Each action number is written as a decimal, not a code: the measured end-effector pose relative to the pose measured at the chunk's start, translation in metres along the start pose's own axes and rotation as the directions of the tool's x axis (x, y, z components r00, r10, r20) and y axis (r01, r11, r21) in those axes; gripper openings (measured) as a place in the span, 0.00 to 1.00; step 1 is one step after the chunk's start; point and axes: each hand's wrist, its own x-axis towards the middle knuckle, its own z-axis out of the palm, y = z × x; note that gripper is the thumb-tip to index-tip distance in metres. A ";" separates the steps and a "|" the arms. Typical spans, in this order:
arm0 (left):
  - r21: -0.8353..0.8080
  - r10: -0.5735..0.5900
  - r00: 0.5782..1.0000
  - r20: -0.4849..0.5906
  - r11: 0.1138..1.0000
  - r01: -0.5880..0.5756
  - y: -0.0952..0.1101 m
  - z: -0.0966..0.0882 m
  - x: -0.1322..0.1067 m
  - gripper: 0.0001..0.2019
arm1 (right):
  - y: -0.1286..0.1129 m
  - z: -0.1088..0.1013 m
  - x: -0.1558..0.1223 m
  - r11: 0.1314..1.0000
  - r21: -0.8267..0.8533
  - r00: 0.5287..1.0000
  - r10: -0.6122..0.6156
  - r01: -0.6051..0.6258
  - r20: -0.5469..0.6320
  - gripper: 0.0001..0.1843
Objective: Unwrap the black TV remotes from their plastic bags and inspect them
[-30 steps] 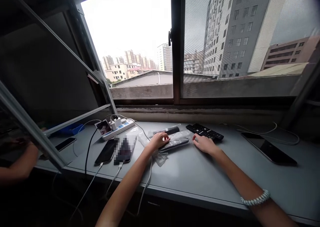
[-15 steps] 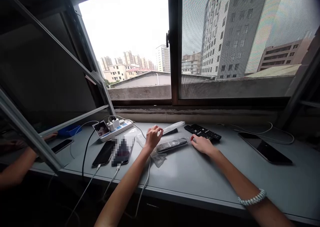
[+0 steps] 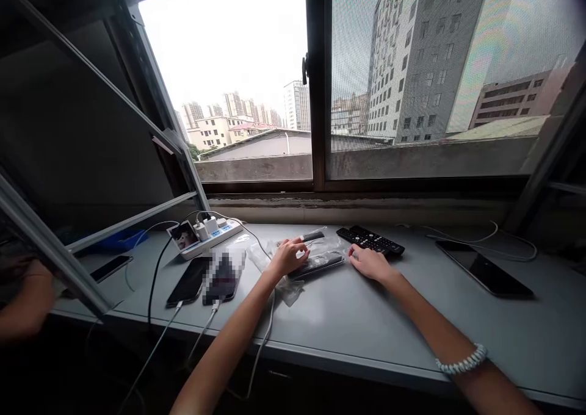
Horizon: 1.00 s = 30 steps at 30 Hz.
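Note:
A dark, slim remote control (image 3: 318,267) lies on the desk under a crumpled clear plastic bag (image 3: 293,292). My left hand (image 3: 287,258) rests over the bag's left part, thumb and fingers curled together on the film. At the bag's right end is my right hand (image 3: 367,263), its fingertips closed at the plastic edge; the exact grip there is small and partly hidden. Behind the bag lies another dark, narrow object (image 3: 313,236), partly covered by film. Black remote controls with many buttons (image 3: 373,240) lie just beyond my right hand.
Two phones (image 3: 188,281) with charging cables lie left, before a white power strip (image 3: 213,239) with plugs. Another phone (image 3: 485,270) lies right beside a loose white cable (image 3: 480,241). Metal frame bars (image 3: 137,216) divide off the left side, where another person's arm (image 3: 30,302) shows.
My left hand has come down slightly, and the raised plastic flap now lies lower over the remote. My right hand stays nearly in place. The other person's arm has drawn back left.

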 end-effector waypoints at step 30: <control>-0.045 0.011 0.992 0.122 0.999 -0.006 -0.004 0.003 -0.001 0.16 | 0.003 0.002 0.002 1.000 -0.023 1.000 -0.012 0.012 -0.001 0.09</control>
